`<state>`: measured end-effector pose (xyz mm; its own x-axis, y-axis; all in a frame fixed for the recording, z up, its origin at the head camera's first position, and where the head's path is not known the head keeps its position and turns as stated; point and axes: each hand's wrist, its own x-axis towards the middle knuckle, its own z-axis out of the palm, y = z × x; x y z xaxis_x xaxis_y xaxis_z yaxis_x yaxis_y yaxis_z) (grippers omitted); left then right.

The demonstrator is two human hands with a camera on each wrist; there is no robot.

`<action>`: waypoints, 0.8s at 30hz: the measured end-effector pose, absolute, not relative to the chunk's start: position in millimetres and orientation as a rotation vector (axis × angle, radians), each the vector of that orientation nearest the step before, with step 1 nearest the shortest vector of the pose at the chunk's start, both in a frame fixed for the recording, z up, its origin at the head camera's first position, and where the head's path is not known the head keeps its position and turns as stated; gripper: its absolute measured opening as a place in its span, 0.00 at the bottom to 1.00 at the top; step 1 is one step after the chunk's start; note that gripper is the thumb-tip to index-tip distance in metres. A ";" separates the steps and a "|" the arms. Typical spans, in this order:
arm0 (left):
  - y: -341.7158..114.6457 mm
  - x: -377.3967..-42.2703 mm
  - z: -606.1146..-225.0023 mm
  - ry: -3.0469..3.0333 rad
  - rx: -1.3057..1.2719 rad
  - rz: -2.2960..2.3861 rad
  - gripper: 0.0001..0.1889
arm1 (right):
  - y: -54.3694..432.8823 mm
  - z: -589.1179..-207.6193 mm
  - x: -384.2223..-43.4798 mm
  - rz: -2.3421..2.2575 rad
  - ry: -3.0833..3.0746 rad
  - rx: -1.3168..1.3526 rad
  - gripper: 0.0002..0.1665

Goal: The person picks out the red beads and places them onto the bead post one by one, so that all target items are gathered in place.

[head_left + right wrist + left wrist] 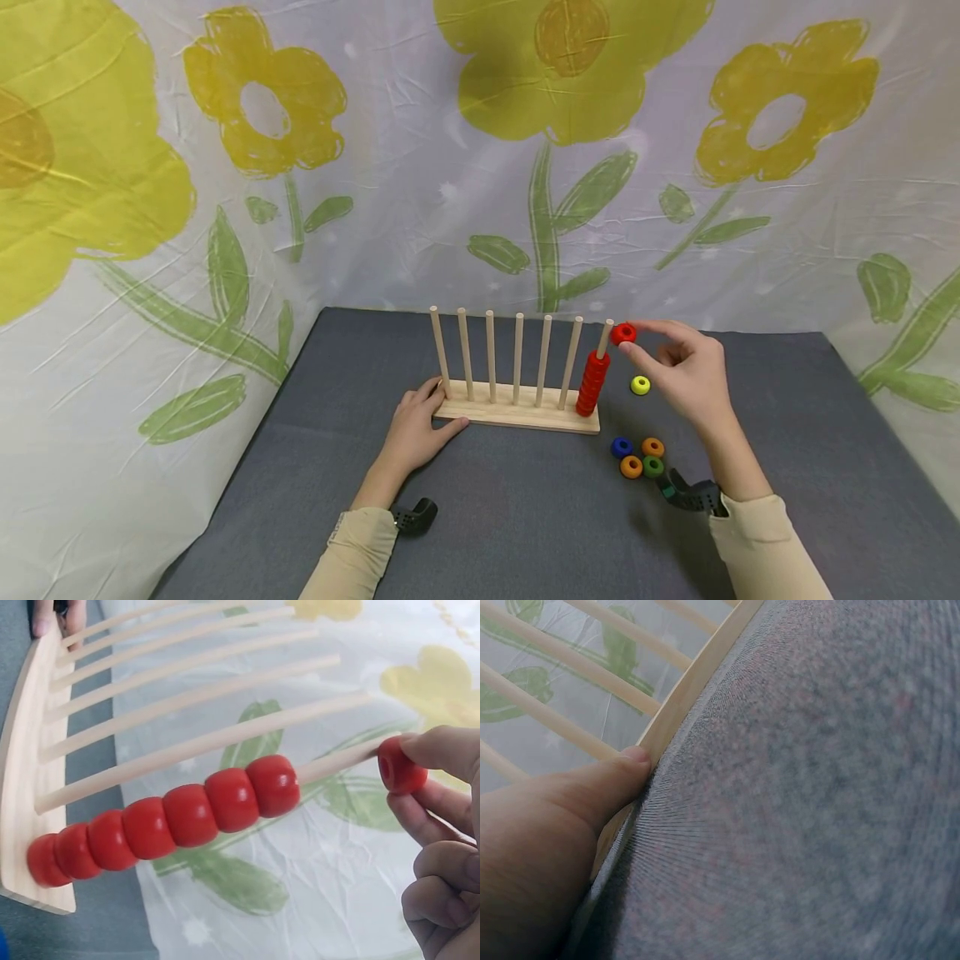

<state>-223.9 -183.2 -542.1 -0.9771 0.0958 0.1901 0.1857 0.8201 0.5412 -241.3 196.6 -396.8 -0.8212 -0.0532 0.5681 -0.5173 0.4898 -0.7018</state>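
A wooden peg rack [517, 410] with a row of upright pegs stands on the table. My left hand [412, 431] grips its left end, the thumb [622, 776] along the front edge and fingers round the back corner. Between thumb and forefinger my right hand [686, 371] pinches a red bead [403, 766]. That bead is right at the top of the rightmost peg [349, 759], its hole visible. Below it, a stack of several red beads [592, 383] fills the lower part of the same peg. The other pegs carry no beads.
Right of the rack lies a yellow bead [640, 385]. Nearer me are a blue bead [621, 447], a green bead [653, 466] and two orange beads [632, 467], close to my right wrist. Behind the grey-covered table [510, 517] hangs a flowered cloth [405, 208].
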 end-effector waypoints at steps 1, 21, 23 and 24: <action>-183.2 -223.9 -541.9 -2.848 -0.222 -0.873 0.40 | 196.7 -395.8 -241.7 1.299 -2.257 0.469 0.18; -184.1 -224.8 -543.8 -2.841 -0.235 -0.877 0.40 | 189.0 -379.9 -248.9 1.351 -2.187 0.523 0.20; -184.1 -224.9 -544.2 -2.842 -0.234 -0.872 0.40 | 187.8 -380.4 -249.6 1.357 -2.186 0.533 0.20; -184.0 -224.9 -544.2 -2.843 -0.233 -0.870 0.40 | 187.0 -380.4 -249.9 1.364 -2.186 0.535 0.20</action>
<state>-224.9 -184.0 -544.2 -0.9751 0.1020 0.1967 0.1946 0.8187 0.5403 -249.9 187.0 -380.4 -0.7955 -0.0637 0.6026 -0.5693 0.4192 -0.7072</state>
